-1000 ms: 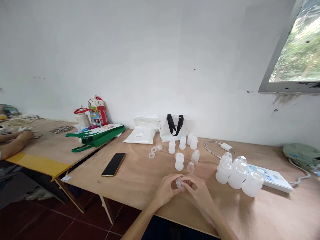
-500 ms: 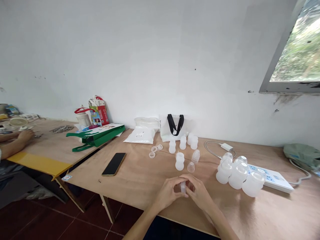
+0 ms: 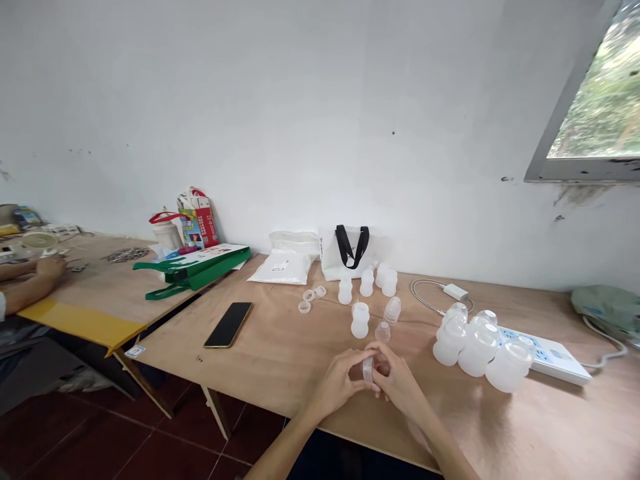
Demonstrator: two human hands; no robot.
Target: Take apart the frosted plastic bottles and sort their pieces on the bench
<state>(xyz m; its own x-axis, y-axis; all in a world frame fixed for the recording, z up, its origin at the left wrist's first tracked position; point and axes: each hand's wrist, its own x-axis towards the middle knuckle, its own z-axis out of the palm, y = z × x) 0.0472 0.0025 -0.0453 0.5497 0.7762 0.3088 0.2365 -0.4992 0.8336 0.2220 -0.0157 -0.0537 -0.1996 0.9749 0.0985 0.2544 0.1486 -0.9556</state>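
Between my two hands, just above the near edge of the table, is a translucent bottle collar ring [image 3: 367, 369] held on its edge. My left hand [image 3: 341, 381] pinches it from the left with thumb and fingers. From the other side my right hand [image 3: 395, 375] grips it, its fingers partly hiding whatever lies behind the ring. Just beyond my hands stand a clear dome cap [image 3: 383, 331], a ribbed stack of clear caps [image 3: 393, 310] and a frosted bottle [image 3: 359, 321]. Several loose rings [image 3: 305, 307] lie farther left.
Several capped bottles [image 3: 509, 365] stand at right beside a white power strip [image 3: 560, 360]. More frosted bottles [image 3: 345, 291] stand before a white bag [image 3: 330, 267]. A phone [image 3: 228, 325] lies at left, near a green bag [image 3: 200, 273]. Another person's hand [image 3: 51, 267] rests on the far-left table.
The ring has turned slightly between my hands, and my right-hand fingers have shifted around it. The view has moved a little; the other things stay in place.
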